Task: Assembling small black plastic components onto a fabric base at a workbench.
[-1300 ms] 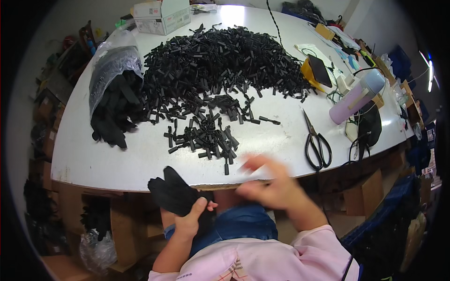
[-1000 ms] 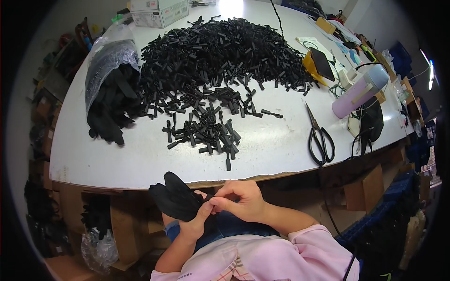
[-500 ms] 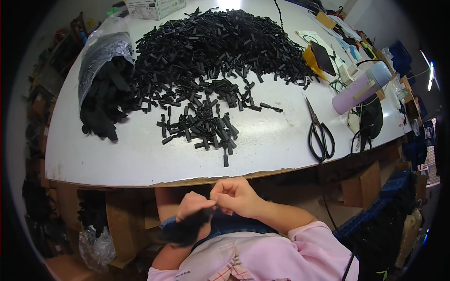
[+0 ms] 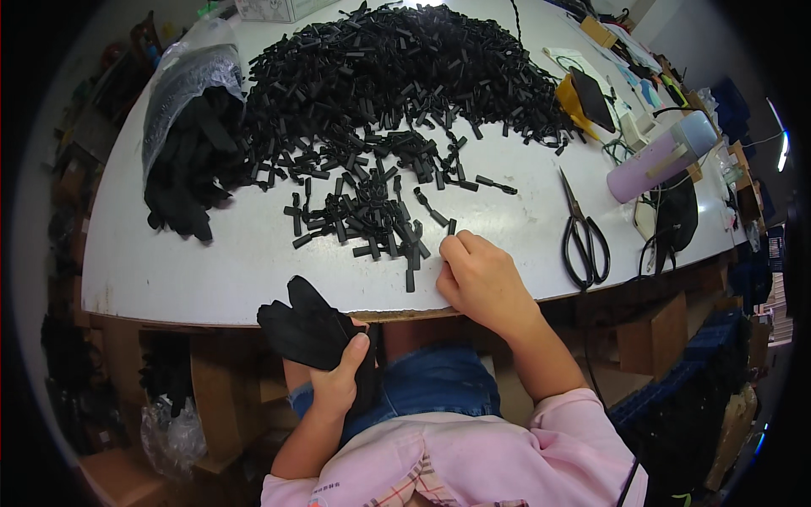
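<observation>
My left hand is closed round a bunch of black cloth pieces, held just off the table's front edge with the thumb on top. Over the front of the table, my right hand is pinched with its knuckles up. At its fingertips the dark end of a small black zipper pull shows; the rest is hidden by the fingers. To its left lies a loose cluster of similar black zipper pulls, in front of a large heap of them.
A clear plastic bag holding more black cloth pieces lies at the left of the white table. Black-handled scissors lie at the right, near a lilac bottle and a phone on a yellow stand. Cardboard boxes stand below.
My hands have parted. The right has gone forward and right from above my lap to the table by the zipper pulls; the left has swung the black cloth pieces up toward the table edge.
</observation>
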`<move>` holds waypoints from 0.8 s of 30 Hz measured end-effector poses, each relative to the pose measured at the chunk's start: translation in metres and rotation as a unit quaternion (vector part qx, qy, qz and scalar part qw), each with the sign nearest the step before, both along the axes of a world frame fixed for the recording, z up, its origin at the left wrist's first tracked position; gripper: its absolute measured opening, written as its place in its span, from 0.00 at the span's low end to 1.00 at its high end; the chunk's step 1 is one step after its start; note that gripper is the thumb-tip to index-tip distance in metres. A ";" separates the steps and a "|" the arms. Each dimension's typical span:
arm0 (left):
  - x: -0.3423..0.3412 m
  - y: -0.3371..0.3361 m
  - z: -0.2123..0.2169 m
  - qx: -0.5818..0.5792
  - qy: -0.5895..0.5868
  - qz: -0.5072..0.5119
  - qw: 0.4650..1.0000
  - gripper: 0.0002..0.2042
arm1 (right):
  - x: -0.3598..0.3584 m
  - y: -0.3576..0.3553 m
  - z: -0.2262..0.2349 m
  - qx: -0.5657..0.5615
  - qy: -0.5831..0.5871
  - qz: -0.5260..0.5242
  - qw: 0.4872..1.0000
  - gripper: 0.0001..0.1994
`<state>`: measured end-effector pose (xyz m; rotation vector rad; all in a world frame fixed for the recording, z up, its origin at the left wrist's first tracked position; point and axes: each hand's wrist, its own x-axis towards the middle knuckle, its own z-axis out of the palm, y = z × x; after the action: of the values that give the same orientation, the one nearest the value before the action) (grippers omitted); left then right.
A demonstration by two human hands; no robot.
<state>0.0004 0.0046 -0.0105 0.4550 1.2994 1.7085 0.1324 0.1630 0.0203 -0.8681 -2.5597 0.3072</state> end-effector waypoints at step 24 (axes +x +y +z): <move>0.008 -0.003 0.004 0.036 0.116 -0.057 0.991 0.11 | -0.016 -0.056 -0.005 -0.166 0.287 0.188 0.925 0.09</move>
<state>0.0083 0.0020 -0.0061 0.7746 1.3502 1.6467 0.1162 0.1075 0.0149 -0.3012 -2.1174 0.9769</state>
